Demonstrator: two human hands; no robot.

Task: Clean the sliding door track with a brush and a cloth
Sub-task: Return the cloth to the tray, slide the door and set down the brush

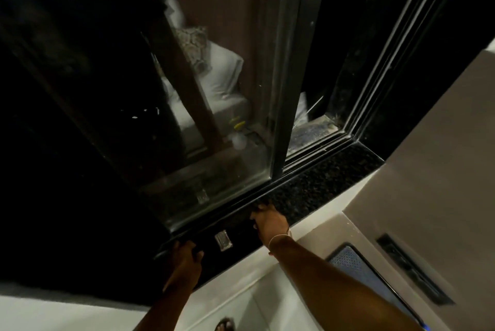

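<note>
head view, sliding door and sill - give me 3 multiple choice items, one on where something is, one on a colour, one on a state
1. Where does the right hand rest?
A. on the dark speckled sill
B. on the blue mat
C. on the glass high up

2. What colour is the sliding door frame?
A. white
B. red
C. black

3. How does the sliding door stand?
A. shut against the jamb
B. partly open, with a gap on its right
C. lifted out of the track

Answers:
1. A: its fingers lie on the sill just below the door's bottom edge; the left hand grips the sill's near edge further left.
2. C: the upright frame beside the glass is black.
3. B: bare track shows between the door's edge and the jamb.
</note>
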